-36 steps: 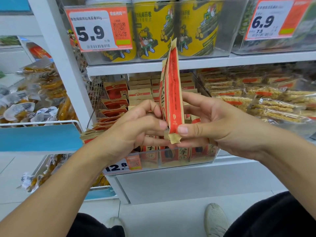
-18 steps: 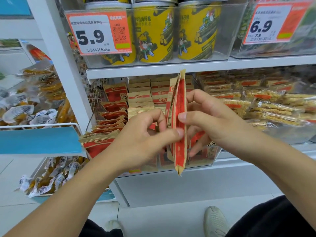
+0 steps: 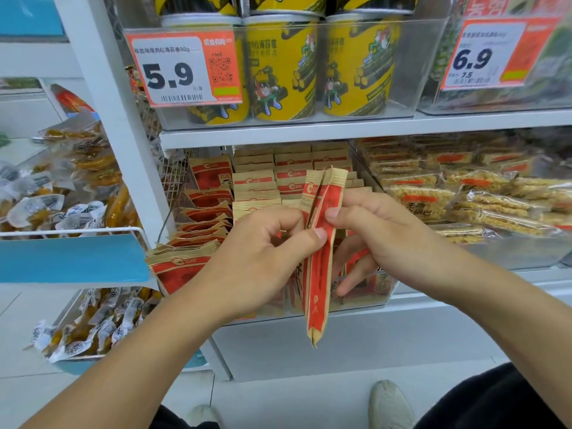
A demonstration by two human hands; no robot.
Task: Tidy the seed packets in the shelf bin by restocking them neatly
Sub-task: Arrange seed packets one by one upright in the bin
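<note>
Both hands hold a small stack of flat red-and-kraft paper seed packets (image 3: pixel 320 258) edge-on, upright, just in front of the clear plastic shelf bin (image 3: pixel 365 292) on the middle shelf. The left hand (image 3: pixel 257 258) pinches the stack with thumb and curled fingers from its left side; the right hand (image 3: pixel 380 239) grips it from the right, thumb on the near face, fingers (image 3: pixel 349 267) spread behind. More packets of the same kind stand in neat rows deep in the bin, while a slumped, fanned pile (image 3: pixel 198 236) lies at its left.

The step in hand looks like squaring the held stack before it goes back in. The next move probably calls for lowering it, edges aligned, into the front row and keeping it upright against the packets behind.

Compared with a second ago, the stack has dropped from in front of the upper shelf to bin level, and the hands have slid up to its upper half
</note>
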